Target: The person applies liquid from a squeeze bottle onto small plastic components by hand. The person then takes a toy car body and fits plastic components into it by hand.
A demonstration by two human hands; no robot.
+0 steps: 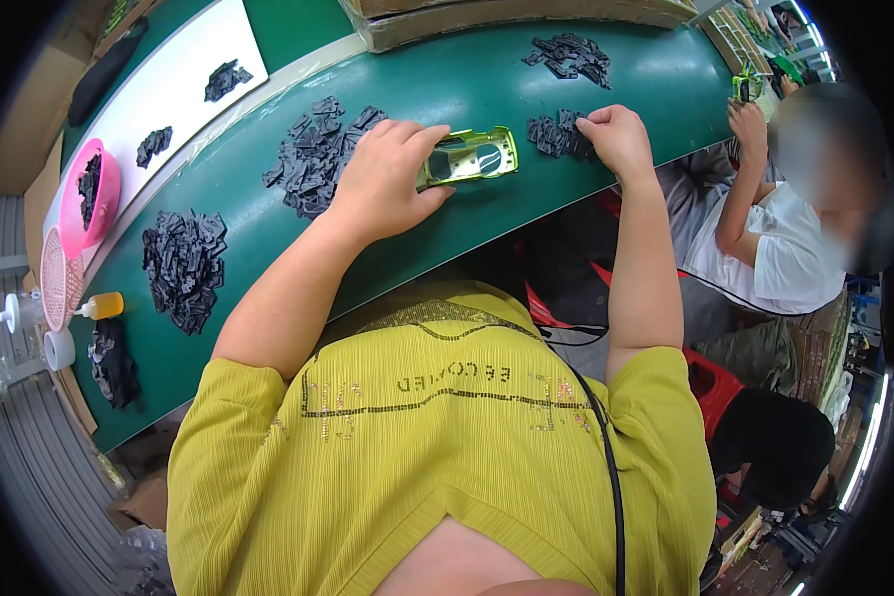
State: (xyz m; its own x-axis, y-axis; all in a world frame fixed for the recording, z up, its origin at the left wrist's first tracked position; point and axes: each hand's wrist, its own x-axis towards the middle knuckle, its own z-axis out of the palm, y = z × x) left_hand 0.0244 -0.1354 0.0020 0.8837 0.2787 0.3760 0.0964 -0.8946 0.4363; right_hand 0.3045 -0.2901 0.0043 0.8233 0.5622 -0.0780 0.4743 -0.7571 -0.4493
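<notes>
My left hand (389, 177) grips green car shell (474, 159); my right hand (620, 142), fingers narrowed, at dark parts pile (556, 136), right; can't tell if holding any.

A green-topped table (447, 81) is set across the space, with a white panel (184, 89) laid along its left side. Cardboard (517, 18) is placed at the far edge. Grey ribbed panelling (20, 467) is seen at left; a red seat (705, 389) and bright light strips (869, 437) are noted at right.
</notes>
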